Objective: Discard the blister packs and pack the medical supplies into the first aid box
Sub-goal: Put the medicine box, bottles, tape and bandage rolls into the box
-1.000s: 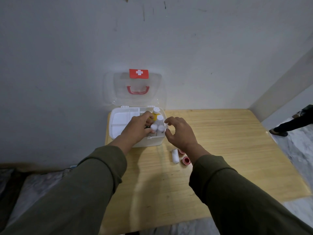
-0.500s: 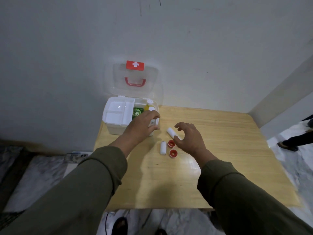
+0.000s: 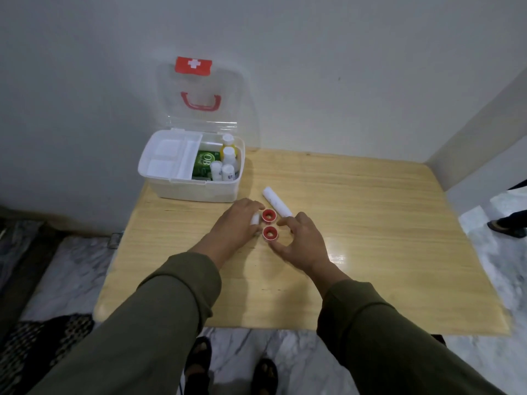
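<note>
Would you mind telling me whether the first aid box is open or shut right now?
Open. The first aid box has its clear lid standing up against the wall, with bottles visible inside.

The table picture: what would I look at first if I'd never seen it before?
Probably the two hands, left hand and right hand, reaching for two little red rings in the middle of the wooden table. Next, the open white first aid box at the table's far left corner, its clear lid with a red cross sticker standing against the wall, bottles inside. A white roll lies just beyond the rings.
</note>
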Motion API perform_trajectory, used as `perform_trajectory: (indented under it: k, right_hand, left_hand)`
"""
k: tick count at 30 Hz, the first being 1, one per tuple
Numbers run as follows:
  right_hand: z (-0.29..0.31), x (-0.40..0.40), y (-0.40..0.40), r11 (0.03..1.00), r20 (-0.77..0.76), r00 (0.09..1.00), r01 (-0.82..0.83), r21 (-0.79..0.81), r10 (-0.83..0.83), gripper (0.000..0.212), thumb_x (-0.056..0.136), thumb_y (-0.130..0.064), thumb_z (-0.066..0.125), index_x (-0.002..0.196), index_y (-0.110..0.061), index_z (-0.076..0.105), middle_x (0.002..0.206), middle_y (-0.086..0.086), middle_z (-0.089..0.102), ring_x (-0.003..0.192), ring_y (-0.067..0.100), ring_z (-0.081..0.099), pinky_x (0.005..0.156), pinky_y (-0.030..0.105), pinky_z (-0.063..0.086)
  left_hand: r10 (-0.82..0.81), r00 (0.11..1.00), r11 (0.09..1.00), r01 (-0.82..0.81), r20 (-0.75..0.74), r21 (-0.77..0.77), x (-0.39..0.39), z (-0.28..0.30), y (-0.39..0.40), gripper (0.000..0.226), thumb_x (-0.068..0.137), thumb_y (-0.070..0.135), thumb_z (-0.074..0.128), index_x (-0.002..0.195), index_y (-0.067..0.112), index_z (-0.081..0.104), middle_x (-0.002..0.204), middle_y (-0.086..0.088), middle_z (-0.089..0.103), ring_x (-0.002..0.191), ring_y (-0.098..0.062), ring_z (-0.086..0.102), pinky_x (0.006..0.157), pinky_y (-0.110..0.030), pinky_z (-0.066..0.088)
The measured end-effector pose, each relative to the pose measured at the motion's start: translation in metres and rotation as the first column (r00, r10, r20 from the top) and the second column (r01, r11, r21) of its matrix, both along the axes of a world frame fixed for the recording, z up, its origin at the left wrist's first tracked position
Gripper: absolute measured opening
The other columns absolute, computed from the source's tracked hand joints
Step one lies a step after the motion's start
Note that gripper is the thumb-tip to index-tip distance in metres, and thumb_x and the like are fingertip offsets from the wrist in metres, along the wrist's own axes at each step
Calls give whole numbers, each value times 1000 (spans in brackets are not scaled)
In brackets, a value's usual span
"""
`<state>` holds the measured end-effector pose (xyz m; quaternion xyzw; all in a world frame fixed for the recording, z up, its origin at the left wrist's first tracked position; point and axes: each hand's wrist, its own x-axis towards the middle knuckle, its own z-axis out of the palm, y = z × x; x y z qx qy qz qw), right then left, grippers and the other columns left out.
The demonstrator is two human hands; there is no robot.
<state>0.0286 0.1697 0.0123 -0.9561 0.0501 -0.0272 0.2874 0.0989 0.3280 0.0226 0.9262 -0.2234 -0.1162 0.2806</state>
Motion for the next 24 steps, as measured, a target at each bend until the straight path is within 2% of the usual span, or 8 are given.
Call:
perform_trajectory:
  k: [4,9,16,19,24]
  right_hand:
    - [-7,3,-1,1000,-5,1000,-17,13,17,45,70,-37,76,110,-21,64,99,4,51,95,20,54,77,27,44]
    - [-11,6,-2,999,8,1000,-24,30,24,40,70,-35,77,105,-19,67,97,5,51,93,23,55,75,26,43]
    - [-18,5,-7,999,42,999,-14,31,13,33,70,-35,77,97,-17,71,89,-3,41,87,22,55,70,25,42]
    - [-18,5,-9,999,50,999,-15,34,13,32,70,-35,77,96,-17,70,87,-2,41,85,21,53,68,26,43]
    - [-13,4,-16,1000,48,999,16,24,-17,33,71,-33,76,98,-16,68,86,-3,40,80,16,47,64,24,34]
  left_hand:
    - [-24,1000,1000,24,7,-7,6,-8,-7,44,84,21,66,126,20,55,124,-4,53,116,-20,49,90,-24,34]
    - [-44,999,998,43,20,34,12,-8,-14,39,85,21,65,124,18,60,125,-5,54,117,-21,48,97,-30,38]
    - [-45,999,998,44,18,50,15,-8,-20,39,84,23,66,122,19,62,128,-4,53,121,-21,46,102,-33,38]
    - [-39,999,998,38,12,46,15,-9,-22,36,84,22,67,119,17,63,128,-5,53,120,-22,47,101,-35,39]
    - [27,1000,999,-27,-6,21,13,-7,-26,31,84,18,66,113,9,62,125,-5,52,115,-22,50,98,-34,41]
